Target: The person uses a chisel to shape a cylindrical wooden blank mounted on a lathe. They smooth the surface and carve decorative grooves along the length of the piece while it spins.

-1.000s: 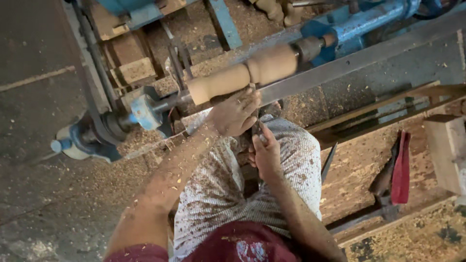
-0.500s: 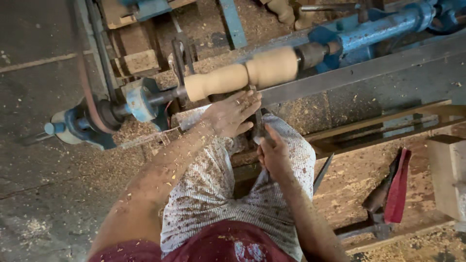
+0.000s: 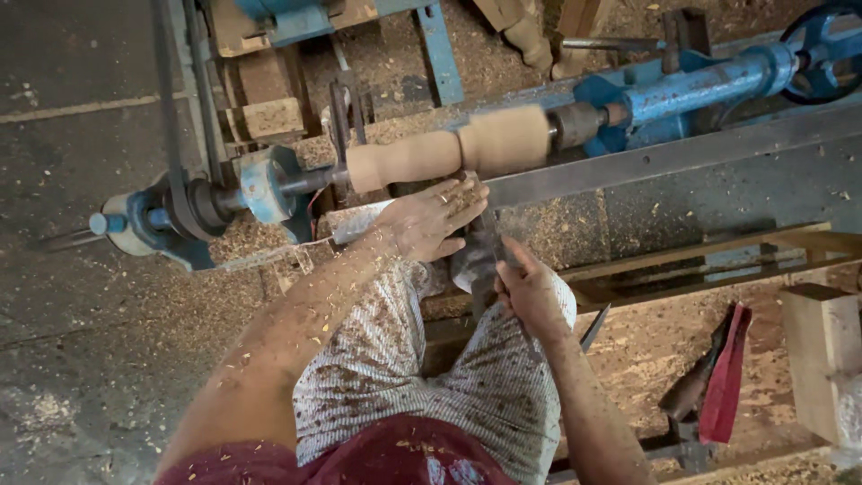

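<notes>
At the lathe, left hand [image 3: 431, 220] presses the chisel [image 3: 485, 256] down, right hand [image 3: 530, 292] grips its handle; a slip could catch fingers on the wood [image 3: 449, 153]

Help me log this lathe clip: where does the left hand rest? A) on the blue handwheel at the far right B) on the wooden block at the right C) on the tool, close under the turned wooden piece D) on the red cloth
C: the left hand lies over the tool, just below the wooden piece, while the right hand grips the tool lower down.
</notes>
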